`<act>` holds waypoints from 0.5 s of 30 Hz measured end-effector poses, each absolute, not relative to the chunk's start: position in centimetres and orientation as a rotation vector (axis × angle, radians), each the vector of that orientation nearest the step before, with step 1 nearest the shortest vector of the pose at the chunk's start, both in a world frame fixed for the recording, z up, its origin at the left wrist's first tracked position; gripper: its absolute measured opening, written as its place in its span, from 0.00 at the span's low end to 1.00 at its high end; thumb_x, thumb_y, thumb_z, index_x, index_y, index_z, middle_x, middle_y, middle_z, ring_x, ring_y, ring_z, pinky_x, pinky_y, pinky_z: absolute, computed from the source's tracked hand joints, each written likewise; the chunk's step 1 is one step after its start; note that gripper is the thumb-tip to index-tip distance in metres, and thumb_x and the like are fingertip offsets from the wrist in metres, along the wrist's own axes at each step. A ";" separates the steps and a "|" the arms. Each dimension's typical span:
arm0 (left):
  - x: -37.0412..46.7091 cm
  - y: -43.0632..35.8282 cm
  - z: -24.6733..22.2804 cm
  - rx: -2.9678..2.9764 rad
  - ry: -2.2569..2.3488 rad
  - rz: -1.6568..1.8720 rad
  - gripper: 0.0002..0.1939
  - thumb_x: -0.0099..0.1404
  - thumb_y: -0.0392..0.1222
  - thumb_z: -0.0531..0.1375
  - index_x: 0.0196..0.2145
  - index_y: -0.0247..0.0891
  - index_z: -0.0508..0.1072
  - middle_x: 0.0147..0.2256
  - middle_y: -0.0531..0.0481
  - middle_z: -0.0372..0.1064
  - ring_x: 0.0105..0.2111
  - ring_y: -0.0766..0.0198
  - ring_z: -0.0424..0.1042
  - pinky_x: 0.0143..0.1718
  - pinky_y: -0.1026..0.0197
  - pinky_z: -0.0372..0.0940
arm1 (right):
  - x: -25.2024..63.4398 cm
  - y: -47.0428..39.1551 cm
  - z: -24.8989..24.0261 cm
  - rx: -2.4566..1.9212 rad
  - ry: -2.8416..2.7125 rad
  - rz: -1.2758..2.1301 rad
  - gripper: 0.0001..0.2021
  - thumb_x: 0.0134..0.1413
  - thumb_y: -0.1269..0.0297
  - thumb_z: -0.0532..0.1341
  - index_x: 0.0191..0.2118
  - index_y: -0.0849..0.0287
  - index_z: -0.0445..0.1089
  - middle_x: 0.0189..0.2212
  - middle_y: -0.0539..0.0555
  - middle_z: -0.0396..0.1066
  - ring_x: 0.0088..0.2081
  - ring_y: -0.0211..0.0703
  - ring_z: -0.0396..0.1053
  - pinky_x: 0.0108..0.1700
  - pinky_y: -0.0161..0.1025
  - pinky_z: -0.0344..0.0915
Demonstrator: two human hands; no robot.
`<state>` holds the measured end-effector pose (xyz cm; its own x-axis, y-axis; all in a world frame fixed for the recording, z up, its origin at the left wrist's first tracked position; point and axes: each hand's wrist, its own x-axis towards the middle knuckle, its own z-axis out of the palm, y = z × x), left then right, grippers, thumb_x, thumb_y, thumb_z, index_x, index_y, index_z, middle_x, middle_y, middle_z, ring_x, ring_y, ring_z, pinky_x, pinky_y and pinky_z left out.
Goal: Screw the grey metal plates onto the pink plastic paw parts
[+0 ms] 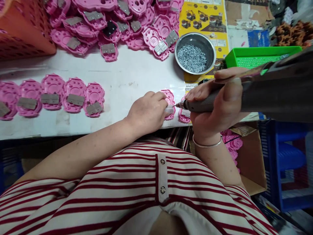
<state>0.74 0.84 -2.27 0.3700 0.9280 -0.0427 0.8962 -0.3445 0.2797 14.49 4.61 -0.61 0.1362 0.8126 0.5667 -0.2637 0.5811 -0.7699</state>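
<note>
My left hand (148, 112) is closed on the left side of a pink plastic housing (170, 95) that lies on the white table, its fingers partly covering it. A grey metal plate (169, 110) sits in the lower part of that housing. My right hand (216, 107) is wrapped round a dark electric screwdriver (264, 94), held nearly level. The tip of its bit (175, 105) is at the right side of the housing, by the plate; whether it touches a screw is too small to tell. Another pink housing (184, 112) lies just right, partly hidden by my right hand.
A steel bowl of small screws (192, 58) stands beyond my hands, beside a green tray (264, 50). Several pink housings (74, 94) line the table's left, with a heap (137, 24) behind. An orange basket (26, 26) is far left; a cardboard box (251, 160) stands below right.
</note>
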 end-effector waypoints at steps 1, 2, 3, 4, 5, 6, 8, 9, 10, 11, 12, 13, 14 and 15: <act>0.8 0.8 -2.2 2.375 1.628 0.177 0.15 0.74 0.41 0.56 0.48 0.33 0.80 0.54 0.43 0.75 0.51 0.48 0.74 0.48 0.50 0.70 | 14.5 4.6 -0.6 -0.567 -1.185 0.844 0.11 0.58 0.52 0.67 0.38 0.55 0.74 0.18 0.39 0.65 0.19 0.29 0.64 0.23 0.33 0.65; 0.8 0.8 -2.2 2.374 1.633 0.171 0.15 0.74 0.42 0.56 0.47 0.33 0.81 0.55 0.43 0.75 0.51 0.48 0.74 0.47 0.49 0.70 | 14.5 4.6 -0.6 -0.568 -1.182 0.849 0.11 0.58 0.52 0.67 0.38 0.54 0.74 0.19 0.39 0.65 0.19 0.29 0.64 0.23 0.33 0.65; 0.8 0.9 -2.1 2.372 1.639 0.166 0.15 0.74 0.42 0.56 0.47 0.33 0.81 0.55 0.43 0.75 0.51 0.48 0.74 0.47 0.49 0.71 | 14.5 4.6 -0.7 -0.570 -1.179 0.856 0.11 0.58 0.52 0.67 0.38 0.54 0.74 0.19 0.39 0.65 0.19 0.29 0.64 0.23 0.33 0.65; 0.9 0.9 -2.1 2.370 1.646 0.160 0.16 0.74 0.42 0.55 0.47 0.34 0.81 0.55 0.44 0.75 0.51 0.48 0.74 0.46 0.49 0.71 | 14.5 4.6 -0.7 -0.577 -1.172 0.865 0.12 0.58 0.51 0.67 0.38 0.54 0.74 0.19 0.40 0.65 0.18 0.29 0.64 0.23 0.33 0.65; 0.9 0.9 -2.0 2.370 1.654 0.152 0.16 0.74 0.42 0.55 0.47 0.34 0.81 0.55 0.44 0.76 0.50 0.48 0.74 0.46 0.49 0.71 | 14.5 4.7 -0.7 -0.584 -1.171 0.874 0.12 0.57 0.50 0.67 0.37 0.53 0.75 0.18 0.40 0.64 0.18 0.29 0.63 0.23 0.34 0.64; 1.0 0.8 -1.9 2.370 1.662 0.145 0.16 0.74 0.41 0.55 0.47 0.35 0.81 0.54 0.45 0.76 0.50 0.48 0.74 0.45 0.49 0.71 | 14.5 4.7 -0.7 -0.597 -1.171 0.880 0.12 0.56 0.50 0.68 0.37 0.53 0.75 0.18 0.40 0.63 0.18 0.30 0.63 0.22 0.34 0.64; 1.1 0.8 -1.7 2.370 1.681 0.137 0.15 0.73 0.42 0.55 0.45 0.35 0.82 0.53 0.44 0.76 0.48 0.48 0.75 0.44 0.48 0.72 | 14.5 4.8 -0.8 -0.631 -1.173 0.875 0.12 0.55 0.48 0.68 0.36 0.51 0.76 0.18 0.41 0.61 0.18 0.31 0.62 0.22 0.35 0.64; 1.2 0.8 -1.6 2.369 1.690 0.133 0.15 0.73 0.42 0.56 0.44 0.35 0.82 0.52 0.44 0.76 0.47 0.47 0.75 0.43 0.48 0.72 | 14.5 4.9 -0.8 -0.641 -1.190 0.866 0.12 0.55 0.48 0.68 0.36 0.50 0.76 0.18 0.41 0.60 0.18 0.32 0.61 0.22 0.36 0.64; 1.3 0.8 -1.5 2.368 1.698 0.127 0.15 0.72 0.42 0.56 0.43 0.35 0.82 0.52 0.44 0.77 0.46 0.47 0.75 0.41 0.47 0.72 | 14.4 5.0 -0.8 -0.649 -1.217 0.854 0.11 0.55 0.48 0.68 0.36 0.49 0.75 0.17 0.41 0.59 0.17 0.32 0.60 0.22 0.37 0.64; 1.4 0.8 -1.4 2.366 1.704 0.121 0.14 0.71 0.42 0.57 0.42 0.35 0.82 0.51 0.43 0.77 0.45 0.47 0.75 0.39 0.47 0.72 | 14.4 5.1 -0.9 -0.665 -1.246 0.832 0.12 0.55 0.46 0.67 0.35 0.48 0.75 0.17 0.42 0.57 0.16 0.33 0.59 0.21 0.38 0.63; 1.5 0.8 -1.3 2.363 1.709 0.115 0.13 0.70 0.42 0.58 0.41 0.35 0.82 0.50 0.43 0.77 0.45 0.46 0.75 0.37 0.47 0.72 | 14.3 5.2 -0.9 -0.704 -1.267 0.798 0.14 0.54 0.43 0.66 0.34 0.48 0.74 0.16 0.42 0.55 0.16 0.33 0.57 0.20 0.39 0.62; 1.6 0.9 -1.2 2.361 1.712 0.108 0.13 0.69 0.41 0.58 0.41 0.35 0.82 0.49 0.42 0.77 0.44 0.46 0.75 0.35 0.48 0.72 | 14.2 5.3 -0.9 -0.764 -1.285 0.756 0.17 0.54 0.39 0.65 0.33 0.48 0.72 0.16 0.42 0.53 0.16 0.34 0.56 0.20 0.39 0.62; 1.6 0.9 -1.1 2.360 1.715 0.104 0.12 0.68 0.40 0.59 0.40 0.36 0.83 0.49 0.42 0.77 0.44 0.46 0.75 0.34 0.49 0.72 | 14.1 5.4 -1.0 -0.843 -1.299 0.717 0.20 0.53 0.35 0.63 0.33 0.48 0.70 0.16 0.43 0.52 0.16 0.35 0.56 0.20 0.40 0.61; 1.7 1.0 -1.0 2.359 1.717 0.102 0.11 0.66 0.40 0.60 0.39 0.36 0.83 0.48 0.41 0.77 0.43 0.46 0.75 0.32 0.50 0.71 | 14.0 5.4 -1.0 -0.931 -1.321 0.691 0.23 0.52 0.31 0.60 0.34 0.47 0.69 0.17 0.43 0.52 0.17 0.37 0.57 0.21 0.42 0.62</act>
<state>1.69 0.97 -1.01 0.3142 0.9465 -0.0739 0.9311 -0.2920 0.2186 14.00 5.44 -1.02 0.1470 0.8583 0.4916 0.0858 0.4841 -0.8708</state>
